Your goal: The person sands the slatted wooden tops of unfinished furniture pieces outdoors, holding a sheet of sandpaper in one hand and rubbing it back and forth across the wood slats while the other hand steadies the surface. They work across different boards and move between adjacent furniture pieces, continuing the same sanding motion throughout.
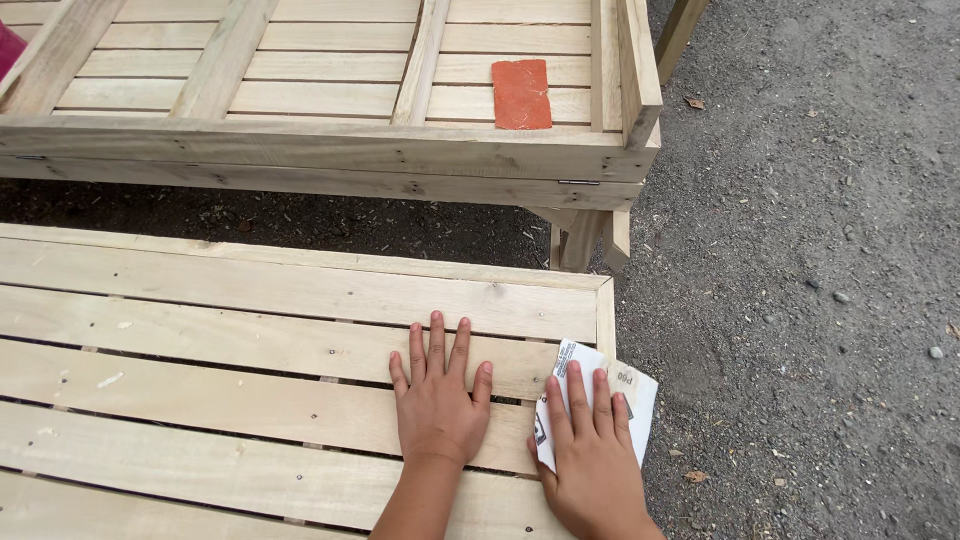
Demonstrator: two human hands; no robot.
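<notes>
1. Head view: the left hand (436, 400) lies flat on the slatted wooden table (250, 300), fingers spread and holding nothing
2. Head view: the right hand (592, 450) presses a white sheet of sandpaper (640, 395) down under extended fingers at the table's end rail
3. Sanding looks to be the step in hand; a stroke along the grain seems next
4. An orange sandpaper piece (521, 93) lies well beyond the fingers on another wooden frame (300, 150)

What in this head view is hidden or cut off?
- White sandpaper sheet: mostly covered by the right hand; its underside is hidden.
- Slats under the left hand: covered by the palm.
- Pink thing: cut by the left edge.
- Upper wooden frame: cut by the top edge.
</notes>
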